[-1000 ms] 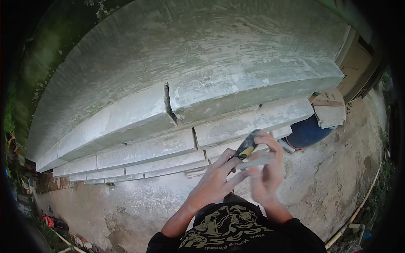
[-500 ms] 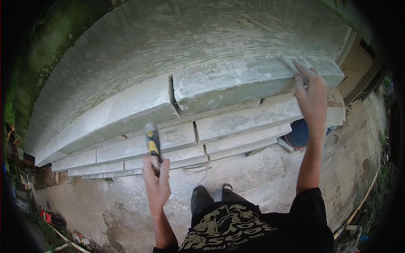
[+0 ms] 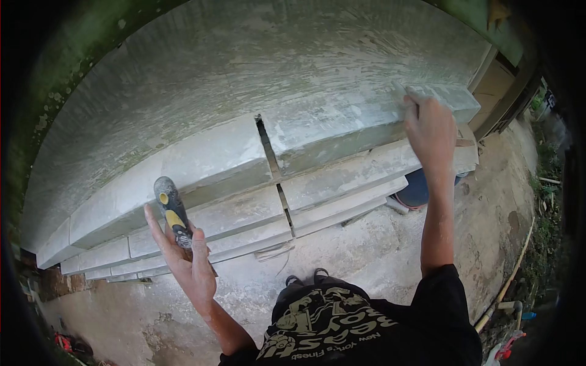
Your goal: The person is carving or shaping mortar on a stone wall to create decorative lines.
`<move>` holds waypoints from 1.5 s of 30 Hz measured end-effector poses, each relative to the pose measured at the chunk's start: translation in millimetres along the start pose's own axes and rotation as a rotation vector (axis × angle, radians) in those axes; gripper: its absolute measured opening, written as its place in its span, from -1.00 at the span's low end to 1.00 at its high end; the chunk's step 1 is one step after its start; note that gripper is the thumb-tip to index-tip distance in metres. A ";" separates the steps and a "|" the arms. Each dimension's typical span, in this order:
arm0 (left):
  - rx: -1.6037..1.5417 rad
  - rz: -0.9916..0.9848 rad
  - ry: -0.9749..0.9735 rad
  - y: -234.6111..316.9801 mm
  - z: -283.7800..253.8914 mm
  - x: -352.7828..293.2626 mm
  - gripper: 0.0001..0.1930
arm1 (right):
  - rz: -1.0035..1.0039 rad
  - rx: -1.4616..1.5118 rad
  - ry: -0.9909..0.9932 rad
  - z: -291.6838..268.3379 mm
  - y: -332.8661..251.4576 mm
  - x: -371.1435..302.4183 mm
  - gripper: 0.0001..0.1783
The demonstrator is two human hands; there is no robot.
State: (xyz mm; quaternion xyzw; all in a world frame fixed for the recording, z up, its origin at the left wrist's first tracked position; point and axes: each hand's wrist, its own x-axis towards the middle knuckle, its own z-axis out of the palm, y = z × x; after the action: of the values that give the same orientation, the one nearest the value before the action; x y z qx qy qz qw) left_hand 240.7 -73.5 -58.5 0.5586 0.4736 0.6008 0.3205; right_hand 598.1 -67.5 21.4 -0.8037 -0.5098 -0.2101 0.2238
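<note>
My left hand [image 3: 190,261] has a hand tool [image 3: 173,207] with a black-and-yellow handle between its thumb and fingers. The handle points up and away from me; the tool's other end is mostly hidden behind the palm. Farther right, my right hand [image 3: 432,131] is closed on a thin, pale flat piece [image 3: 399,89], seen only at its tip beyond the fingers. That piece lies against the top face of the upper ledge [image 3: 348,119], near its right end. The ledge is grey-white, with patchy coating and a dark vertical gap [image 3: 267,146] through it.
Below the upper ledge run several stepped lower ledges [image 3: 354,172]. A grey wall [image 3: 293,55] with streaky coating rises behind. Under the right end sits a dark blue rounded container [image 3: 415,190]. A long pole [image 3: 506,280] lies at the right of the concrete floor [image 3: 366,256].
My left hand has moved left with the tool, whose handle now tilts left. My right hand appears slightly farther left along the ledge. The view has shifted a little.
</note>
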 end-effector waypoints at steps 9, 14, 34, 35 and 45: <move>0.119 0.008 -0.060 -21.5 -25.9 27.0 -0.12 | -0.134 0.126 0.018 6.2 -28.0 -16.7 -0.63; 0.078 0.008 -0.124 -28.0 -33.0 36.1 -0.12 | 0.033 -0.115 -0.038 9.7 -50.6 -10.8 -0.66; 0.201 0.010 -0.251 -24.3 -43.5 45.0 -0.12 | 0.006 0.087 0.075 6.1 -82.1 -23.2 -0.60; 0.221 -0.017 -0.244 -22.9 -45.0 44.5 -0.10 | -0.080 0.055 0.056 7.5 -83.4 -20.8 -0.61; 0.225 0.006 -0.279 -23.5 -50.3 45.1 -0.10 | -0.139 0.147 0.114 8.8 -70.3 -28.4 -0.63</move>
State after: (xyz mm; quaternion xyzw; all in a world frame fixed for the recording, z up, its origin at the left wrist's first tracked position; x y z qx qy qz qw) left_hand 180.6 -34.8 -60.1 0.6703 0.4870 0.4616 0.3169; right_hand 523.7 -56.3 8.4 -0.7344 -0.5648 -0.2328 0.2957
